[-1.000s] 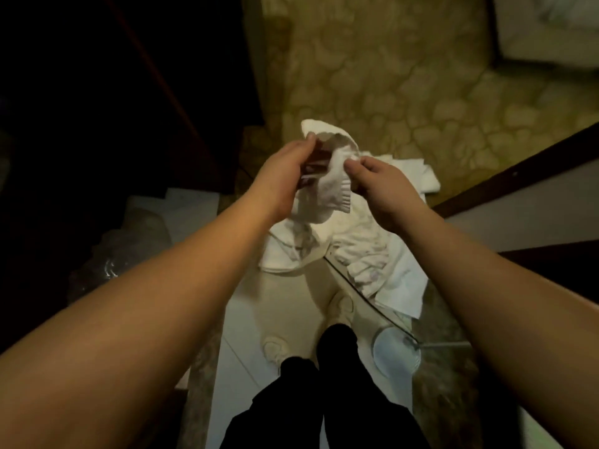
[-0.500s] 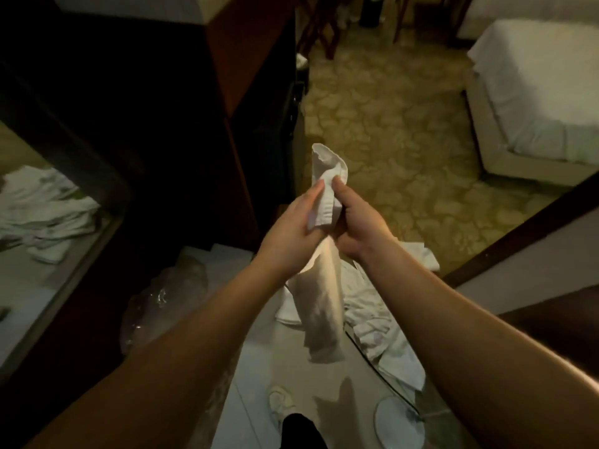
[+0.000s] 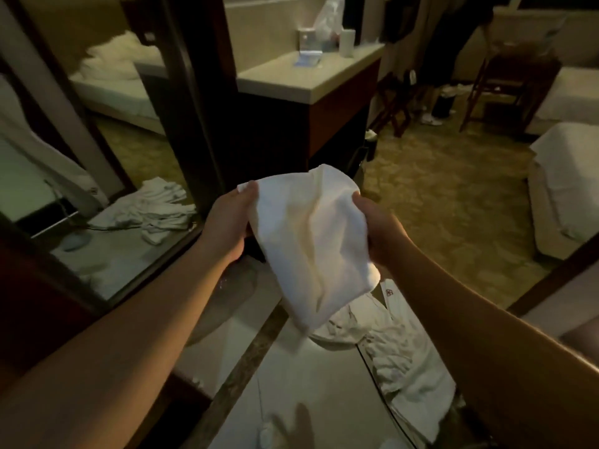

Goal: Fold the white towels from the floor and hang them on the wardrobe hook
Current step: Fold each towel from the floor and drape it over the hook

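A white towel (image 3: pixel 311 241) hangs spread between both my hands in the middle of the view, held up above the floor. My left hand (image 3: pixel 230 222) grips its upper left corner. My right hand (image 3: pixel 376 228) holds the right edge, fingers curled into the cloth. Below them a heap of more white towels (image 3: pixel 398 354) lies crumpled on the pale floor. The dark wardrobe (image 3: pixel 201 102) stands to the left; no hook shows.
A mirrored door (image 3: pixel 107 176) on the left reflects the towel heap and a bed. A counter (image 3: pixel 308 76) with a cup and a bag stands behind. A bed (image 3: pixel 564 186) is at the right. A thin cable (image 3: pixel 376 380) crosses the floor.
My head has lifted from the floor toward the room. The towel was bunched between hands close together; my hands have moved apart and it hangs spread between them.
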